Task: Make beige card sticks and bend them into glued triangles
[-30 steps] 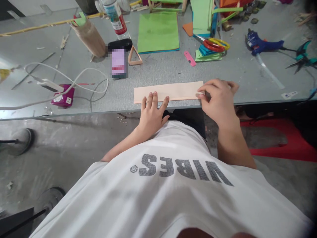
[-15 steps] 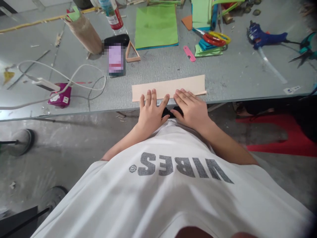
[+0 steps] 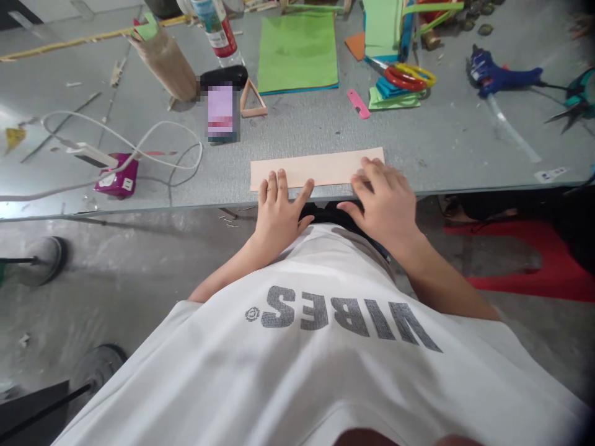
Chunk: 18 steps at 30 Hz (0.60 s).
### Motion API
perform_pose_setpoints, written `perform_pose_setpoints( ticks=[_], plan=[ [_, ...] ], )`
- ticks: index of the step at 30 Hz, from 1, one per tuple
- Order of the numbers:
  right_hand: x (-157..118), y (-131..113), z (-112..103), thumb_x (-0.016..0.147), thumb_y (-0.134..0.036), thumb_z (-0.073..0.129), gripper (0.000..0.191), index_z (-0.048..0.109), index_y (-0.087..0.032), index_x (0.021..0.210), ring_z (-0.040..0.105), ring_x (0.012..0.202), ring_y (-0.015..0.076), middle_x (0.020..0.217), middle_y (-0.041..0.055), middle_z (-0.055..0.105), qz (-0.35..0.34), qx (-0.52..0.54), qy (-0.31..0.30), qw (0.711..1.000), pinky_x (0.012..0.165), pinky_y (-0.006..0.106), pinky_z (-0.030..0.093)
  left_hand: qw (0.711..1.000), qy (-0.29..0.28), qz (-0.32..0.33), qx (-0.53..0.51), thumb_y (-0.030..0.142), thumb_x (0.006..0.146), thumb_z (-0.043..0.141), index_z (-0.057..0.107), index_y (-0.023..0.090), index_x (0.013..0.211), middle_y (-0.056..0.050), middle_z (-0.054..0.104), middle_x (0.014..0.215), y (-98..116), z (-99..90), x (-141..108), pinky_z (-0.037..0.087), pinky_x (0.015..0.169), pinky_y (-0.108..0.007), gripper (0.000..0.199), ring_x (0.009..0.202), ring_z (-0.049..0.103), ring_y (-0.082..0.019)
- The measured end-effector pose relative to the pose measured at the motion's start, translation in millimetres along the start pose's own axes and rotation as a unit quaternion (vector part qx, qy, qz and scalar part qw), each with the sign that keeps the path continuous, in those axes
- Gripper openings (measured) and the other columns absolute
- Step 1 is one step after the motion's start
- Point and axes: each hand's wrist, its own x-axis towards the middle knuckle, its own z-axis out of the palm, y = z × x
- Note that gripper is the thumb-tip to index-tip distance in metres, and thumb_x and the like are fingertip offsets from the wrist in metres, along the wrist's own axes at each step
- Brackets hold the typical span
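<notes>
A long pale peach paper strip (image 3: pixel 320 168) lies along the front edge of the table. My left hand (image 3: pixel 281 210) rests on its left part, fingers spread and pointing away from me. My right hand (image 3: pixel 385 201) is on the strip's right end, its fingers apart and slightly bent, covering part of the lower right edge. Behind the strip lie a pink cutter (image 3: pixel 358 104), a small peach triangle frame (image 3: pixel 253 100) and a phone (image 3: pixel 220 113). Green paper sheets (image 3: pixel 298 52) lie farther back.
Scissors (image 3: pixel 406 77) rest on folded papers at the back. A blue glue gun (image 3: pixel 502 74) and pliers (image 3: pixel 576 102) lie on the right. At the left are a purple cube (image 3: pixel 118 176) with a white cable and a brown holder (image 3: pixel 167 65).
My right hand has slid right along the strip to its right end, and its fingers are more bent. My left hand has stayed on the left part. The view has shifted slightly.
</notes>
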Motion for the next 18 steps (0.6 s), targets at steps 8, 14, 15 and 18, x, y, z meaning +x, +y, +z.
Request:
perform_pose_setpoints(
  ticks=[8,14,15,18],
  plan=[
    [22.4,-46.1,25.7,0.124,-0.059,0.055,0.062,0.081,-0.020,0.165,0.069,0.132,0.0496,0.147,0.0258,0.080,0.007,0.035,0.024,0.999,0.114,0.067,0.056,1.000,-0.014,-0.010,-0.002,0.053,0.111,0.083,0.055,0.031,0.191,-0.027,0.037,0.204,8.6,-4.8,4.4,0.026,0.151,-0.087,0.088,0.191,0.032,-0.060],
    [-0.1,1.5,22.7,0.126,-0.051,0.049,0.056,0.086,-0.019,0.155,0.073,0.121,0.0440,0.133,0.0220,0.082,0.050,-0.015,0.058,0.997,0.102,0.058,0.056,0.998,0.033,-0.004,-0.049,0.043,0.120,0.062,0.058,0.020,0.186,-0.023,0.050,0.198,-23.3,2.7,-11.8,0.035,0.156,-0.067,0.070,0.189,0.045,-0.042],
    [-1.9,7.6,22.6,0.127,-0.047,0.048,0.055,0.088,-0.019,0.152,0.073,0.119,0.0424,0.132,0.0213,0.082,0.044,-0.015,0.063,0.997,0.100,0.057,0.056,0.997,0.046,-0.010,-0.055,0.042,0.121,0.060,0.059,0.020,0.185,-0.022,0.053,0.196,-29.1,5.0,-15.3,0.036,0.156,-0.067,0.068,0.187,0.048,-0.042],
    [-3.3,18.4,26.0,0.126,-0.041,0.049,0.049,0.093,-0.020,0.136,0.072,0.107,0.0371,0.119,0.0180,0.083,0.009,-0.018,0.095,0.995,0.090,0.053,0.052,0.993,0.101,-0.019,-0.061,0.044,0.123,0.057,0.067,0.018,0.178,-0.024,0.063,0.188,-42.6,12.7,-24.1,0.045,0.150,-0.065,0.061,0.181,0.056,-0.042]
  ],
)
